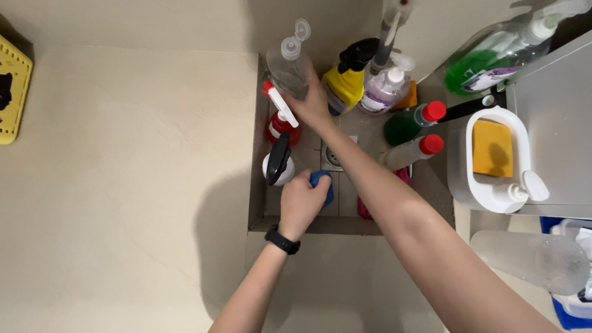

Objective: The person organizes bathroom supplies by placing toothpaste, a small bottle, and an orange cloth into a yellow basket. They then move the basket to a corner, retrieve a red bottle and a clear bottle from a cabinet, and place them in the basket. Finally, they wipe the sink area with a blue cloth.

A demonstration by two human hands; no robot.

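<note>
Clear glossy plastic bottle [291, 65], matt smooth beige floor [123, 185], yellow rough sponge [492, 148], metal drain [333, 156]

My left hand [300, 203] sits at the near edge of the recessed floor tray [256, 185], on a cloth [323, 184]. Just left of it stands a spray bottle [278, 161], another trigger sprayer [281, 120] behind that. My right hand [313, 103] reaches across the drain [332, 155] to the clear bottle [290, 65] at the back; probably gripping it. Two capped bottles [414, 137] lie right.

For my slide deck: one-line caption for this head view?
Left hand grips a blue cloth while right hand holds a clear bottle.
</note>
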